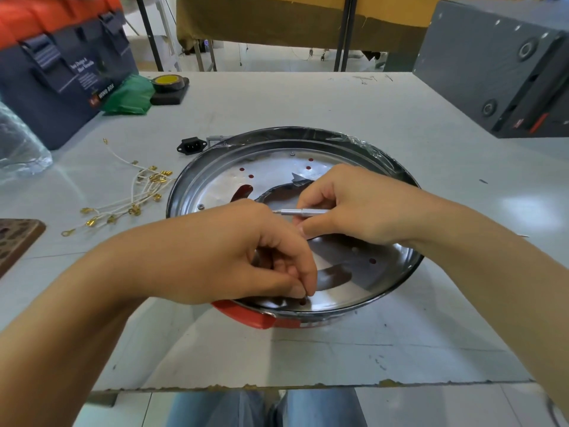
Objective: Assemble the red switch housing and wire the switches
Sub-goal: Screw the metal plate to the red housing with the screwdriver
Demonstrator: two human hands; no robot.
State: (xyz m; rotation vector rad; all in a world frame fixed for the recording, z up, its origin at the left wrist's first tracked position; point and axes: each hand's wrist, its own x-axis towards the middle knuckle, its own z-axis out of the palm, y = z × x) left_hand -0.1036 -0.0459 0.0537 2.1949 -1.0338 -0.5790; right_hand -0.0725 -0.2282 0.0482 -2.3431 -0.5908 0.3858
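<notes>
A round shiny metal base plate (354, 291) with red holes lies upturned on the table, and a red housing (246, 314) shows under its near rim. My left hand (246, 257) is over the plate's near edge, thumb and fingertips pinched together at a small hole; what they pinch is too small to tell. My right hand (348, 204) holds a slim silver screwdriver (297, 211), lying level with its tip pointing left. A bundle of white wires with gold terminals (135, 195) lies left of the plate. A black power socket (191, 145) sits behind the plate.
A dark blue toolbox (61, 75) stands at the back left beside a green bag (129, 95) and a roll of yellow tape (169, 81). A grey metal case (498, 66) is at the back right. A brown board (15, 238) and clear plastic wrap (18, 149) lie at the left edge.
</notes>
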